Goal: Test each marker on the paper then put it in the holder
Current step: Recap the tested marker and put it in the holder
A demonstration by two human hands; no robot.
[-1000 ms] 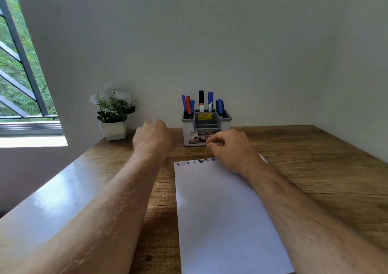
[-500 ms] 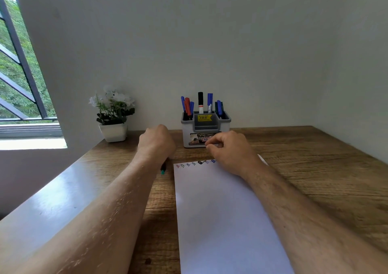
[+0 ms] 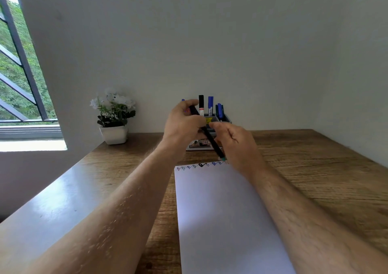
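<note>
Both hands' fingers pinching black marker (image 3: 206, 134) before half-hidden holder (image 3: 225, 121); flowerpot (image 3: 114, 134) left.

Two bare forearms showed, sleeveless as far as visible, with fine hair along them. The left hand (image 3: 181, 124) and right hand (image 3: 235, 143) wore no gloves, rings or watch.

We see the paper (image 3: 226, 217) lying on the tabletop (image 3: 315, 168), the holder (image 3: 227, 121) behind its far edge near the wall with markers (image 3: 210, 103) standing in it. A potted plant (image 3: 114, 116) stands left of the holder. Both hands, left (image 3: 182, 124) and right (image 3: 235, 141), meet before the holder around a tilted marker (image 3: 210, 136).
</note>
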